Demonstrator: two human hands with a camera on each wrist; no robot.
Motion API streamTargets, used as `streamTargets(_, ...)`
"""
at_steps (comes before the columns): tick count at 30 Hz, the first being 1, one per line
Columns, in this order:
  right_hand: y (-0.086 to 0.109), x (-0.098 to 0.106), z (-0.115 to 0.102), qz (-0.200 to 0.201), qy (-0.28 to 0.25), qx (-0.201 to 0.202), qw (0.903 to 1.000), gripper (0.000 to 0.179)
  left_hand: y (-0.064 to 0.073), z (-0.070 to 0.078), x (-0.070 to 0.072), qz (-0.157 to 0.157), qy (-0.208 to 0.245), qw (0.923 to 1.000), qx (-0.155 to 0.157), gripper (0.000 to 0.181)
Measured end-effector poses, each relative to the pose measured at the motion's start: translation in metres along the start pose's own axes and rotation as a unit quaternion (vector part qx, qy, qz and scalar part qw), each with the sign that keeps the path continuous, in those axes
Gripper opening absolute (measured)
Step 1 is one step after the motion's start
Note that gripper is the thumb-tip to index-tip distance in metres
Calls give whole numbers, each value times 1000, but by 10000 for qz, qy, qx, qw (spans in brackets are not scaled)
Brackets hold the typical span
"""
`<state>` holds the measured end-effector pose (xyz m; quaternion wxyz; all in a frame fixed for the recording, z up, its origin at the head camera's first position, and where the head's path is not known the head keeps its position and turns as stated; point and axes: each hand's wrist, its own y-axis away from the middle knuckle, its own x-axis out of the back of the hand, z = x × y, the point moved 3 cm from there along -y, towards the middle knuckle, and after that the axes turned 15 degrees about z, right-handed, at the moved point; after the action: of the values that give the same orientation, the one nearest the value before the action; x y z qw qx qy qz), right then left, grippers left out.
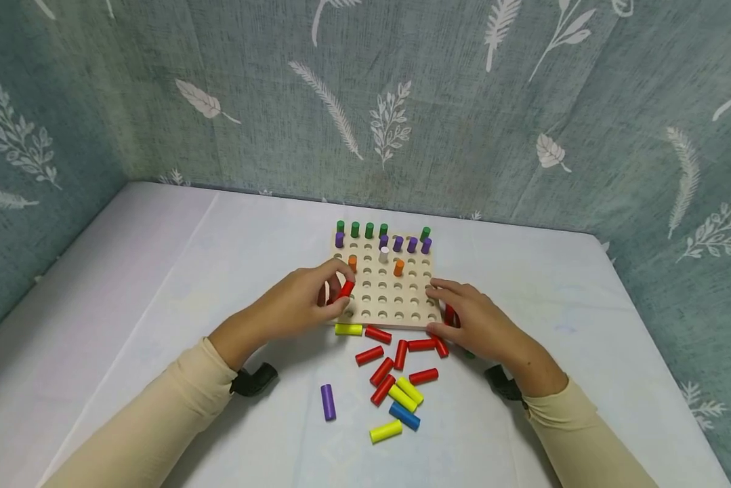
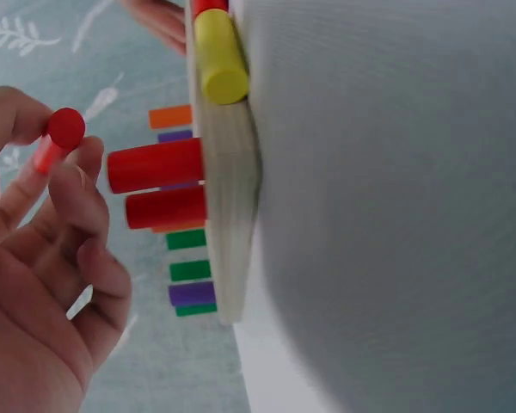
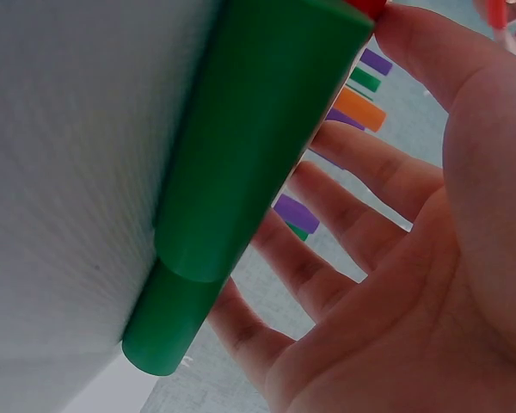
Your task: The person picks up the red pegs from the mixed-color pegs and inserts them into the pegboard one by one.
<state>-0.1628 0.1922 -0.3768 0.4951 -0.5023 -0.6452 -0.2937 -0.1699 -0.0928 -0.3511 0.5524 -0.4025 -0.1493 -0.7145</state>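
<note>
Above the left side of a wooden pegboard [image 1: 390, 291], my left hand [image 1: 301, 298] pinches a red peg [image 2: 66, 129] between thumb and fingertips. The peg is tilted and clear of the board. Two more red pegs [image 2: 159, 165] stand upright in the board near that hand. My right hand [image 1: 477, 322] rests at the board's right edge, fingers extended along it. Green pegs [image 3: 258, 129] lie on the table below its palm, and a red peg [image 1: 449, 315] shows beside its fingers. Green pegs [image 1: 369, 230] and purple pegs [image 1: 398, 243] stand along the far rows.
Orange pegs [image 1: 398, 268] and a white peg [image 1: 384, 255] stand mid-board. In front lie several loose red pegs [image 1: 381, 371], yellow pegs [image 1: 386, 432], a blue peg [image 1: 404, 415] and a purple peg [image 1: 328, 402]. A patterned cloth [image 1: 365, 102] hangs behind the table.
</note>
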Motion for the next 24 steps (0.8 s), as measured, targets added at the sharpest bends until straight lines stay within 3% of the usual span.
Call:
streamTargets(8,0,-1,0,-56,1,0,10000,73,0,-5,-2,307,66,9994,-130,39)
streamTargets(15,-1,1,0,16,-12,-21,10000,73,-1,-5,-2,549,-235,9973,-424,36)
streamTargets(24,0,-2,1,27,-17,1,10000,73,0,-7,-6,540,-589,9964,-275,32)
